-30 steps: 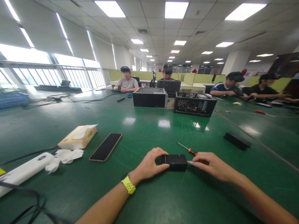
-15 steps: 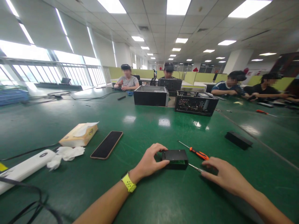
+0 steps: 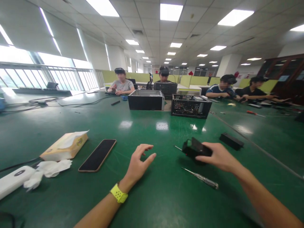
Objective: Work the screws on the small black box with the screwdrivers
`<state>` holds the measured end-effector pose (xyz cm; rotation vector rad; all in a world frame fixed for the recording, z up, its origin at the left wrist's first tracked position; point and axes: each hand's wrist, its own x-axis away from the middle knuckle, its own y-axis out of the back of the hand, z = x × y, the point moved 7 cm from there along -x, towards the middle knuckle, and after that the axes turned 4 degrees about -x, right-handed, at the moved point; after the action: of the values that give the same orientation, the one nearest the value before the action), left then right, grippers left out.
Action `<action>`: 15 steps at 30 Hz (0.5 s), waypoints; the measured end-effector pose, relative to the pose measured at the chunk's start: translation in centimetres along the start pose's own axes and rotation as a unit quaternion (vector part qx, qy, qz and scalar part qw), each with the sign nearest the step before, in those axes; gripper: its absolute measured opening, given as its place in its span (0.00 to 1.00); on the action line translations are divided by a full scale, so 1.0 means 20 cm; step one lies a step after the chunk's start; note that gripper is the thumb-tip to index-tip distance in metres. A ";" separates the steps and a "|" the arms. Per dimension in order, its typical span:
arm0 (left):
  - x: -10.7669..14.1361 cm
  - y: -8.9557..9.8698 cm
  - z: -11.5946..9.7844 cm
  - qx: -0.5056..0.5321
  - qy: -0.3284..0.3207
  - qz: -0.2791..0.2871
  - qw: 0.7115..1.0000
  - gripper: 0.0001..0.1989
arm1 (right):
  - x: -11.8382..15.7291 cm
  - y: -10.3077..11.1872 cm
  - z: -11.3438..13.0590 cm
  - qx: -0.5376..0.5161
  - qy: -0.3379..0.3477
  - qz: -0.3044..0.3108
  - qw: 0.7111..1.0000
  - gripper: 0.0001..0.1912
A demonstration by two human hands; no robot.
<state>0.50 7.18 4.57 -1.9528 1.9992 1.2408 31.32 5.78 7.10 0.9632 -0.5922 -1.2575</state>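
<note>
My right hand (image 3: 219,155) grips a small black box (image 3: 196,150), held tilted just above the green table (image 3: 161,196). Green shows on the box's left side, somewhat blurred. Under the box, a thin metal shaft (image 3: 178,148) pokes out to the left; the rest of that tool is hidden. A screwdriver with a clear handle (image 3: 206,181) lies below the box. My left hand (image 3: 140,161), with a yellow strap at the wrist, is apart from the box, thumb and fingers spread around nothing.
A phone (image 3: 98,155), tissue pack (image 3: 66,145), crumpled tissues (image 3: 51,169) and white power strip (image 3: 16,179) are at left. A black piece (image 3: 231,141) lies at right. Two computer cases (image 3: 146,101) stand farther back, with several people seated beyond.
My right hand has taken the black box and lifted it rightward over the orange screwdriver. My left hand has let go of it and moved left. The view has shifted slightly.
</note>
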 end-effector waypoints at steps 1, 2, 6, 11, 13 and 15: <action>0.00 0.00 0.01 -0.005 0.004 0.001 1.000 0.11 | 0.07 0.10 -0.18 0.005 -0.057 -0.047 0.997 0.24; 0.00 -0.01 0.02 -0.009 0.004 0.002 1.000 0.10 | 0.16 0.20 -0.37 0.027 -0.121 -0.103 0.987 0.26; 0.00 -0.05 0.00 -0.016 -0.006 0.021 1.000 0.10 | 0.50 0.40 -1.05 0.062 -0.317 -0.129 0.938 0.21; 0.00 -0.07 -0.03 -0.025 -0.030 0.038 0.999 0.08 | 0.66 0.44 -1.31 0.006 -0.379 -0.086 0.921 0.22; 0.00 -0.07 -0.02 -0.028 -0.030 0.038 0.998 0.08 | 0.65 0.47 -1.28 0.009 -0.375 -0.103 0.921 0.28; 0.00 -0.07 -0.01 -0.031 -0.028 0.039 0.998 0.08 | 0.63 0.49 -1.24 0.014 -0.364 -0.124 0.923 0.33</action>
<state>1.75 7.20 4.05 -1.8604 2.0508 1.3755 59.88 0.63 1.45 0.5781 -1.0875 -1.8536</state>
